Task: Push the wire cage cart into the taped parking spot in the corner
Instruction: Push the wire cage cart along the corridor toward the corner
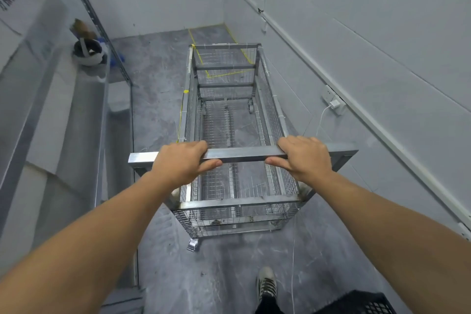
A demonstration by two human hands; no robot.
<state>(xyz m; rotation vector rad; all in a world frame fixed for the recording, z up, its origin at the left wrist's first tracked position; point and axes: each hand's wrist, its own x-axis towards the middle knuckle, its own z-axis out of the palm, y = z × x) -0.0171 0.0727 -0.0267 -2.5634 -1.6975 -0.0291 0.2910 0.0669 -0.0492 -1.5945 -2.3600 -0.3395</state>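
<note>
An empty wire cage cart (272, 115) on castors stands lengthwise in front of me, pointing toward the far corner. My left hand (182, 163) and my right hand (303, 158) both grip its square metal handle bar (242, 154), thumbs underneath. Yellow tape lines (195, 42) mark a rectangle on the grey floor in the corner. The cart's far end overlaps the near part of that rectangle, and tape shows through the mesh.
A white wall (369, 33) with a conduit and a plugged-in charger (335, 104) runs close along the cart's right side. At left stands a metal shelf unit (76, 115) bearing a white helmet (88, 53). My shoe (266, 282) and a black crate (362, 304) are at the bottom.
</note>
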